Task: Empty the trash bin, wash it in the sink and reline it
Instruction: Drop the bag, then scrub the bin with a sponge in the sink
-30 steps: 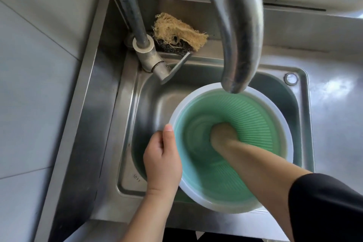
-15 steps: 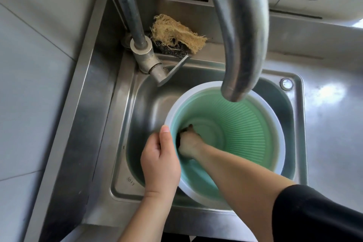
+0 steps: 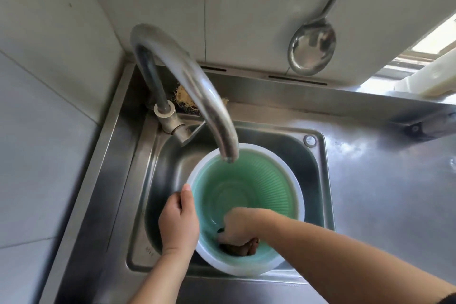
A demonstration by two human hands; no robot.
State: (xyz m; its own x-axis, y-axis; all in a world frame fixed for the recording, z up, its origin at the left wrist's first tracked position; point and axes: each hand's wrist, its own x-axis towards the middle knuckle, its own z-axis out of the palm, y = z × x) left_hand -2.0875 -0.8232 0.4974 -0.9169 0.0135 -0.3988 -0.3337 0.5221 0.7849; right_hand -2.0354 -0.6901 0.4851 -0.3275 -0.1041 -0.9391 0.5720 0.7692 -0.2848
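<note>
Two bare hands work a round green ribbed plastic trash bin with a white rim [image 3: 259,180] standing in the stainless steel sink [image 3: 318,155]. The left hand [image 3: 178,223] keeps a grip on the bin's left rim, thumb lying over the edge. The right hand [image 3: 238,227] reaches inside, fingers curled round a dark scrubbing pad [image 3: 244,248] pressed against the near inner wall. The curved metal faucet [image 3: 197,86] arches above the bin's far rim

Pale tiled walls [image 3: 44,81] meet in a corner, steel tabletop [image 3: 385,187] shiny with daylight from window [image 3: 434,39] at upper right, ladle [image 3: 312,50] hanging on wall.
</note>
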